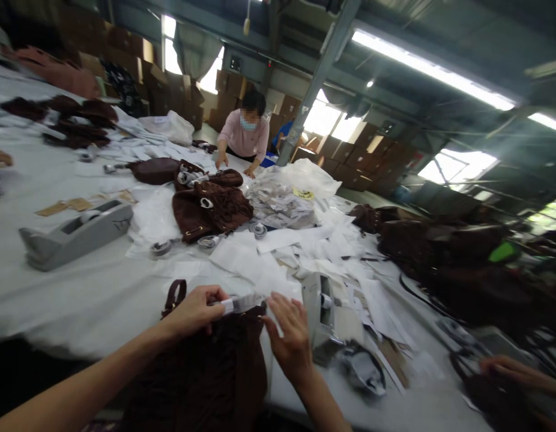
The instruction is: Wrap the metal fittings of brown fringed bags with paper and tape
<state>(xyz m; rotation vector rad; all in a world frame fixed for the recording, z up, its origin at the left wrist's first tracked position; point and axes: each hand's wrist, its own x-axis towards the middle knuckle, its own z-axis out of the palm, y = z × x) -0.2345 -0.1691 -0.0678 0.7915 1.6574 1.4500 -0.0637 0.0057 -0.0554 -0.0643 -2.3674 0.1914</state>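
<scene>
In the head view, a dark brown bag (pixel 206 366) with a short loop handle (pixel 174 295) is at the near table edge, below my hands. My left hand (pixel 199 309) is closed, thumb and fingers pinching a strip of white and clear plastic wrapping (pixel 244 303) above the bag's top. What lies inside the wrapping is too blurred to make out. At the strip's far end is my right hand (pixel 289 333), fingers stretched and thumb apart; whether it touches the strip is unclear. A grey tape dispenser (pixel 316 300) stands just beyond my right hand.
Another tape dispenser (pixel 77 234) is at left. A brown fringed bag (pixel 210 210) sits among white paper sheets (pixel 246 258). Dark bags (pixel 440 270) pile up at right. A masked person (pixel 244 132) works across the table; another person's hand (pixel 507 367) shows at right.
</scene>
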